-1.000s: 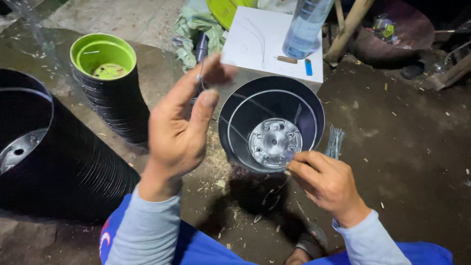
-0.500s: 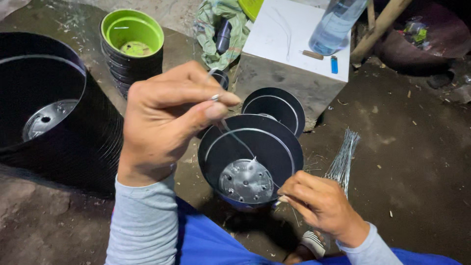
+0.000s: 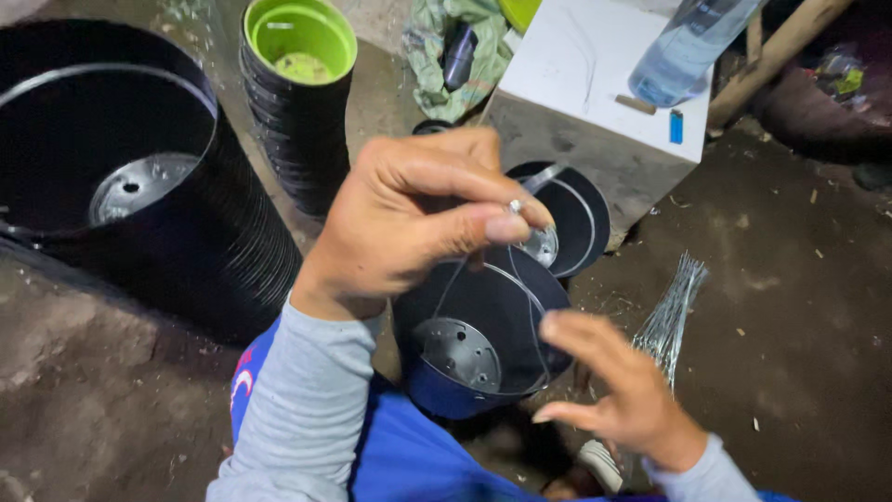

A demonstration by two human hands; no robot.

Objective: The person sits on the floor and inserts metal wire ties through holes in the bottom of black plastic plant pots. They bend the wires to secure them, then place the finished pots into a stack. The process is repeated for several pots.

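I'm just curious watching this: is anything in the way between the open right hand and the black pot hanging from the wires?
Nothing visible. The right hand hovers open beside the black pot, which hangs from wires pinched by the left hand.

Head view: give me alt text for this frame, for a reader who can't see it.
A person's left hand pinches thin wires above a small black pot, while the right hand hovers open beside it. Stacks of black pots, a wire bundle and a white box lie around on the dirt.

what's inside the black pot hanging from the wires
Inside the black pot, a round holed base and thin wires show. The near inner wall is hidden by the rim.
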